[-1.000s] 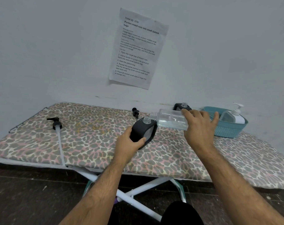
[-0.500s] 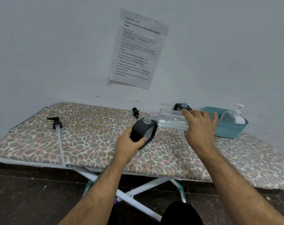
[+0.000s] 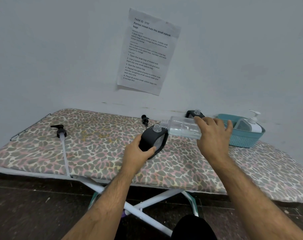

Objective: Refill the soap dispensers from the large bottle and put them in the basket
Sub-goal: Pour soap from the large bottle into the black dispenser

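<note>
Pale wall, printed sheet [image 3: 148,52] taped above an ironing board [image 3: 95,153] with a leopard-print cover, serving as worktop; dark floor below.

Black soap dispenser [image 3: 151,142], cap off, stands tilted near the board's middle. Left hand [image 3: 138,154] grips its lower body, fingers and thumb curled round it. Large clear bottle [image 3: 182,128] held nearly horizontal, its open neck just above and beside the dispenser's open neck; some clear liquid lies along its lower side. Right hand [image 3: 212,134] holds the bottle's base end, fingers wrapped over it.

Second black dispenser [image 3: 193,114], also uncapped, stands behind the bottle by the wall. Teal basket [image 3: 244,140] at right holds a white pump dispenser [image 3: 253,125]. Small black pump head [image 3: 145,120] lies left of the held dispenser. Another pump with long tube [image 3: 61,134] lies well apart at the left end.
</note>
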Tool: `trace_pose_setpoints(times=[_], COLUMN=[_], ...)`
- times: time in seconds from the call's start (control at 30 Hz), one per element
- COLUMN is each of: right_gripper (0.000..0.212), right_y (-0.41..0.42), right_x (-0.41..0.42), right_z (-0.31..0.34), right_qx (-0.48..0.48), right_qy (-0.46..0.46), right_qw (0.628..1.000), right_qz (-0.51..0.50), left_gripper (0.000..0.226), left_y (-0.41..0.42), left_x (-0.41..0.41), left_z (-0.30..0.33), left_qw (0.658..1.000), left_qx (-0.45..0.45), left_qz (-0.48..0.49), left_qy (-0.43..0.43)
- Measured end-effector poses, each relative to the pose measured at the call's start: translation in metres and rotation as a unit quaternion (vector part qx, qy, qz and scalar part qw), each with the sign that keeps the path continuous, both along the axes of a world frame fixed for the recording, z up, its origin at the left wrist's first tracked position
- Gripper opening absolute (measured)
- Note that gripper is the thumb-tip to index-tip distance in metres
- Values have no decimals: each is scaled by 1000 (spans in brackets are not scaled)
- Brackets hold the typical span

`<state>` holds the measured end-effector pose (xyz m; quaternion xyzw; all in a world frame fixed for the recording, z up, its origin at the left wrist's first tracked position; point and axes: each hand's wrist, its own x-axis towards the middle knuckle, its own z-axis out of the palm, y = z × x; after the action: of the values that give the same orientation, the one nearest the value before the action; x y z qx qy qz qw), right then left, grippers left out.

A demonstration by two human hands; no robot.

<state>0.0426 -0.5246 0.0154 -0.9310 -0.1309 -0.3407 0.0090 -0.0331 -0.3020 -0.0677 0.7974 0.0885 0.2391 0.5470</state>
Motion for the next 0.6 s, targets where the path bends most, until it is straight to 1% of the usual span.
trace_pose_setpoints(times=[0.6], right_gripper=[71], right_y=[0], right_x=[0], right_z=[0], right_qx=[0], right_qy=[-2], right_qw=[1000], right_qz=[1], left_gripper=[50], left_y=[0], left_x=[-1], left_z=[1], left_qw=[1000], left_qx=[-6], left_qz=[-5], left_qy=[-4])
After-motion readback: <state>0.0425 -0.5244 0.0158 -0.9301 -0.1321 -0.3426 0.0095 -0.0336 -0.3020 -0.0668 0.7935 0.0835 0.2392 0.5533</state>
